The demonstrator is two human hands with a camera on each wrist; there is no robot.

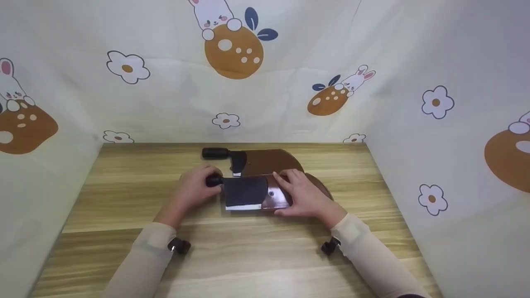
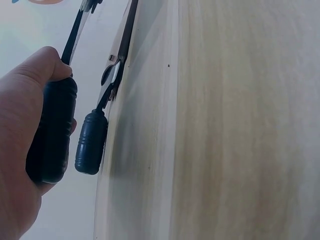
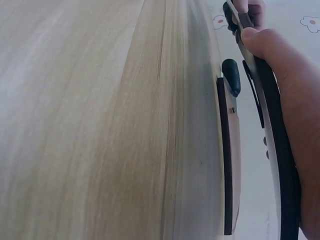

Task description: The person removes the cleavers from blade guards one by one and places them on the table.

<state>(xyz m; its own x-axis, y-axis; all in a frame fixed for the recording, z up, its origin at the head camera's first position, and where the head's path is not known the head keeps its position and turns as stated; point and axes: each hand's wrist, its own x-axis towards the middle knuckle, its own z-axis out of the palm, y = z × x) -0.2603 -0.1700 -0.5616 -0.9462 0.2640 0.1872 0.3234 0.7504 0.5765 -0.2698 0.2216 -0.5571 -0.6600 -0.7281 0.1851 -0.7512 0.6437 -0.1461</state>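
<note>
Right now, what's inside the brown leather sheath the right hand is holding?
The front part of the cleaver blade sits inside the brown sheath, held by the right hand; that part is hidden. The dark blade's rear half shows, and the left hand grips its black handle.

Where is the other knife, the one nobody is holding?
In the head view, the second knife lies in its brown sheath on the wooden table, just behind the hands, near the back wall, black handle pointing left.

Glossy brown leather sheath [image 1: 277, 198], matt wooden table [image 1: 248, 256]
</note>
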